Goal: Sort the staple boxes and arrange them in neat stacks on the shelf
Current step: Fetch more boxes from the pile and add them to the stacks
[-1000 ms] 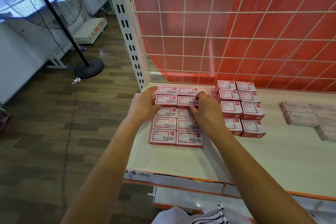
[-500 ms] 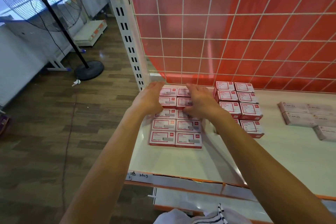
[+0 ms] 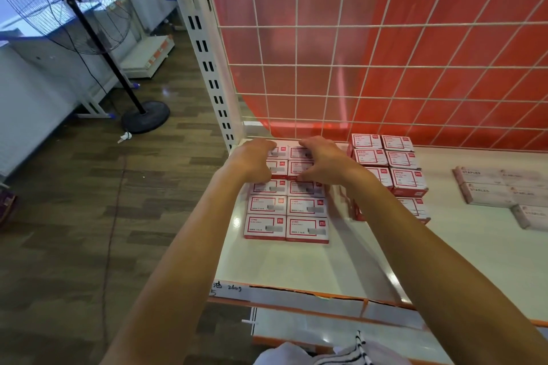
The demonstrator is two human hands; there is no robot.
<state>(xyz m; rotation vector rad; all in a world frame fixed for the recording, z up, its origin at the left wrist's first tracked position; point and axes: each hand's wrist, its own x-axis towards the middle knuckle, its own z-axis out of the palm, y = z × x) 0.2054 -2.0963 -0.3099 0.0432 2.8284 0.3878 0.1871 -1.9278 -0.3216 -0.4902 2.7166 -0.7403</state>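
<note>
Shelf board (image 3: 296, 267): glossy white, flat, with an orange front lip carrying paper label strips. The back is a white wire grid (image 3: 329, 62), square mesh, with a red sheet behind it. A slotted white metal upright (image 3: 207, 68) stands at the left rear corner. Floor (image 3: 74, 216) is wood-look planks, and a black pedestal fan (image 3: 145, 121) with a round base stands on it.

Staple boxes (image 3: 286, 218): small card cartons with white tops, a red frame and red sides. They lie flat at the shelf's left end, two wide and five rows deep, edges flush. A taller stack of the same cartons (image 3: 406, 179) sits just to the right. Pale pink staple packs (image 3: 498, 190) lie well apart, far right.

Left hand (image 3: 252, 161) and right hand (image 3: 326, 164) are each clawed over the two far rows. Fingers hook the back edge and thumbs are on the near side, pinching the cartons.
</note>
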